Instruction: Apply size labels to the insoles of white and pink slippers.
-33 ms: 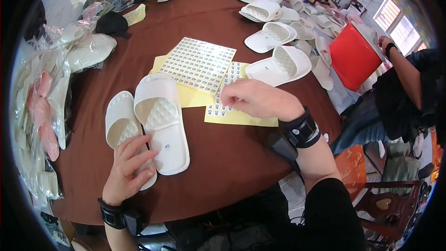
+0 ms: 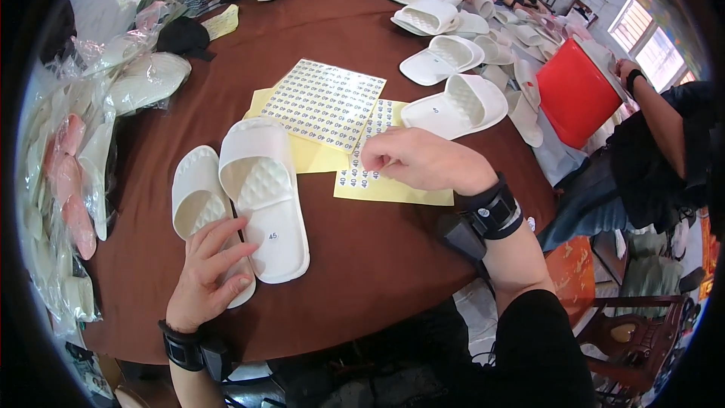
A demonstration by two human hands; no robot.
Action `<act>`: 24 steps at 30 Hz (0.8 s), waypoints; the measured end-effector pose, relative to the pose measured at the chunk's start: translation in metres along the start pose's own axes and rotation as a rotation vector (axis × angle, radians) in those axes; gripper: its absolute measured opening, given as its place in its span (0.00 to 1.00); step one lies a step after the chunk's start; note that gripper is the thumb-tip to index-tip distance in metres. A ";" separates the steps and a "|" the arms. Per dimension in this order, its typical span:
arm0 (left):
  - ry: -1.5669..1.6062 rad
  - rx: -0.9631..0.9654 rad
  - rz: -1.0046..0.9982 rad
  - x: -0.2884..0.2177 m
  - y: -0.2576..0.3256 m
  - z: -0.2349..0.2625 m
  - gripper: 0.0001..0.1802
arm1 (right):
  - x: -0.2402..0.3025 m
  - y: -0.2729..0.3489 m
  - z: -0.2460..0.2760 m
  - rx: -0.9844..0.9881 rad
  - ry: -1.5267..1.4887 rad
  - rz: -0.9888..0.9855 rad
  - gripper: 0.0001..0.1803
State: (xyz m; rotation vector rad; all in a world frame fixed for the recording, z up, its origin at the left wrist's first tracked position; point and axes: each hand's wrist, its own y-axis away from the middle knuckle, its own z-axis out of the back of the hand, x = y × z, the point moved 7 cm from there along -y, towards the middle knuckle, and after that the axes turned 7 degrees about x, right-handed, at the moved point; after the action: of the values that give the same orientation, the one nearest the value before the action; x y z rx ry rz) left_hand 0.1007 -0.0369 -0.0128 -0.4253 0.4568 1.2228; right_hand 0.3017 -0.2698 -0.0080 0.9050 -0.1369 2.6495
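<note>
As left hand (image 2: 208,276) overlaps slipper (image 2: 195,181), sheets (image 2: 325,102), bags (image 2: 81,181)

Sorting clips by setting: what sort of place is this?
Probably a small footwear labelling or packing workshop, though the room itself could be something else. Clues: white slide sandals spread over the table, printed sticker sheets beside them, and plastic-bagged slippers at the left.
</note>
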 end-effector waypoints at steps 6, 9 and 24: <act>0.005 0.003 -0.003 -0.001 -0.001 0.001 0.25 | -0.002 0.000 -0.004 0.035 -0.066 -0.019 0.11; 0.011 0.007 0.002 -0.001 -0.001 0.001 0.25 | -0.001 -0.001 -0.006 0.027 -0.026 -0.011 0.12; 0.017 0.020 0.016 0.001 -0.001 0.000 0.22 | -0.001 -0.005 -0.008 0.037 0.007 -0.052 0.08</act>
State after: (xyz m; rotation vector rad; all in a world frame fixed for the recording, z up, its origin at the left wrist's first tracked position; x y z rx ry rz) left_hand 0.1017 -0.0362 -0.0134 -0.4156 0.4876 1.2300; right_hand 0.2997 -0.2641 -0.0152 0.8982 -0.0626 2.6152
